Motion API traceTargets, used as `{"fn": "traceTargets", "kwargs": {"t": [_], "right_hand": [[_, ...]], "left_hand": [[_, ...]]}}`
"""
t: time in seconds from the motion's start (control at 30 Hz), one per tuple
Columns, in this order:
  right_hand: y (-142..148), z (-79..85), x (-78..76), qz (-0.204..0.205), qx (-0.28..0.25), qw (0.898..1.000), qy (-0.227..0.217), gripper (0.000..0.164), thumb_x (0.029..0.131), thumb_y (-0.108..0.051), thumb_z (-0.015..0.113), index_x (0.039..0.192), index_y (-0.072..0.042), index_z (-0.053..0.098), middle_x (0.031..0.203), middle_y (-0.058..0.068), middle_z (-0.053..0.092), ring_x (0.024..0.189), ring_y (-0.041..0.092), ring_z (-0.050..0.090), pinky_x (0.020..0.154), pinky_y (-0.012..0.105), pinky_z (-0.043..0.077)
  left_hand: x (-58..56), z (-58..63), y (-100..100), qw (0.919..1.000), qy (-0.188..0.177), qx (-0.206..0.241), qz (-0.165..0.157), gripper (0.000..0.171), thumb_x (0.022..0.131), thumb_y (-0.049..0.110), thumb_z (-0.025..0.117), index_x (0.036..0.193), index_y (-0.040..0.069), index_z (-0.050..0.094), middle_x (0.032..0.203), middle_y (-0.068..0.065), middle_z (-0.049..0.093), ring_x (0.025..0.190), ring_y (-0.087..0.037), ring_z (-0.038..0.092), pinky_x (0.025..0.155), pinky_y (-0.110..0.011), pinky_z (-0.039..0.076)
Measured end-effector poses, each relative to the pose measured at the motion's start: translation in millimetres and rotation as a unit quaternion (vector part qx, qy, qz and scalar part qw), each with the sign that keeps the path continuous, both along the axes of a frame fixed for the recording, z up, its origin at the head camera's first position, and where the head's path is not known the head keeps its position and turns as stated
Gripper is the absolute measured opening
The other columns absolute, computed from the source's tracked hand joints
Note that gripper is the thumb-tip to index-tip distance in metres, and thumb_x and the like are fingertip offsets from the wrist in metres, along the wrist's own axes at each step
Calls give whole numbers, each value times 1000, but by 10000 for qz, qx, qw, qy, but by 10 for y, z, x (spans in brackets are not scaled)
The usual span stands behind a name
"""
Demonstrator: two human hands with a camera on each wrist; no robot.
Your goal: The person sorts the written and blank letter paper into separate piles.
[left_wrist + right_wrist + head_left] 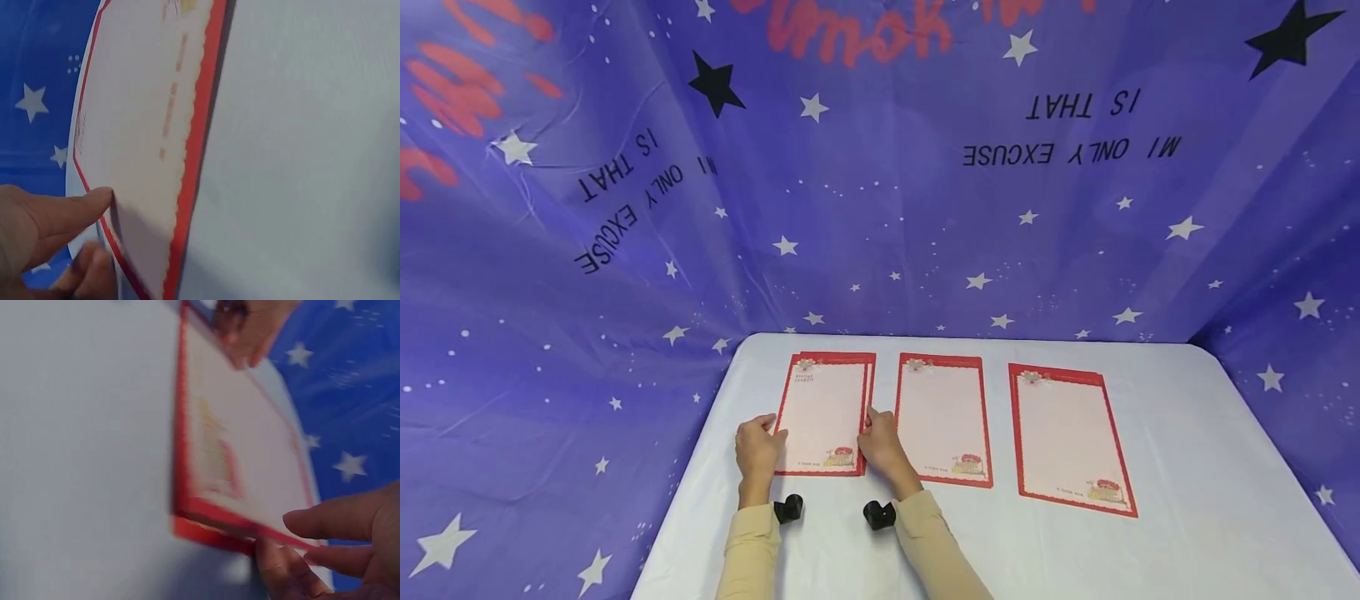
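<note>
A red-bordered sheet of pale pink paper (820,417) lies at the left of the white table, a second red-bordered sheet (872,375) peeking out beneath its right side. My left hand (757,454) pinches the left edge, the thumb (94,203) on the upper face and the fingers curled at the border. At the right edge my right hand (886,448) grips the upper sheet, thumb on top and fingers under the rim. In the right wrist view the upper sheet's corner (206,509) stands slightly off the red one below (212,536).
Two more sets of red-bordered sheets lie to the right, one in the middle (942,421) and one farther over (1071,433). The white table (1180,467) ends at a purple star-printed cloth (925,250) behind and at the sides.
</note>
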State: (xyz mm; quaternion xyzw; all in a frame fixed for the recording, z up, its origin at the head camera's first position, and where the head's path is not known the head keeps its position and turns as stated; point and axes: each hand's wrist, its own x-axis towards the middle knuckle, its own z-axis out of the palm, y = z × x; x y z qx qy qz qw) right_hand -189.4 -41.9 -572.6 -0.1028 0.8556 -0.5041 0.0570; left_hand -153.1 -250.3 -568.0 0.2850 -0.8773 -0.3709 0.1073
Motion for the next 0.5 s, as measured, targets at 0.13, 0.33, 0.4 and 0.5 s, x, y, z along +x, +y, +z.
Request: {"fn": "traceTargets", "kwargs": {"t": [0.13, 0.33, 0.4, 0.5], "right_hand": [[338, 106, 21, -541, -280, 9981, -17, 52, 75, 11, 55, 127, 15, 55, 105, 24, 54, 84, 22, 52, 72, 27, 45], [1088, 101, 97, -2189, 272, 9751, 243, 39, 79, 9, 56, 117, 10, 65, 112, 29, 58, 106, 43, 55, 95, 51, 44], [1281, 86, 119, -2541, 409, 9661, 209, 39, 79, 8, 55, 118, 12, 64, 116, 32, 56, 113, 48, 50, 99, 55, 39], [1458, 89, 133, -2813, 434, 9585, 147, 41, 79, 7, 54, 119, 17, 60, 118, 38, 53, 116, 54, 46, 102, 59, 36]], "left_hand": [[-58, 23, 197, 9996, 251, 106, -59, 46, 81, 9, 69, 123, -7, 61, 114, -29, 55, 110, -43, 52, 92, -55, 43], [-169, 131, 783, 9923, 561, 868, -677, 27, 91, 15, 60, 112, 0, 69, 99, -16, 71, 94, -31, 67, 83, -45, 50], [-193, 157, 1024, 9897, 500, 915, -981, 25, 93, 18, 58, 107, 2, 72, 94, -13, 72, 89, -27, 68, 79, -42, 53], [-211, 175, 1354, 9874, 297, 902, -1267, 24, 93, 20, 58, 102, 4, 73, 90, -10, 72, 85, -26, 67, 73, -41, 53]]}}
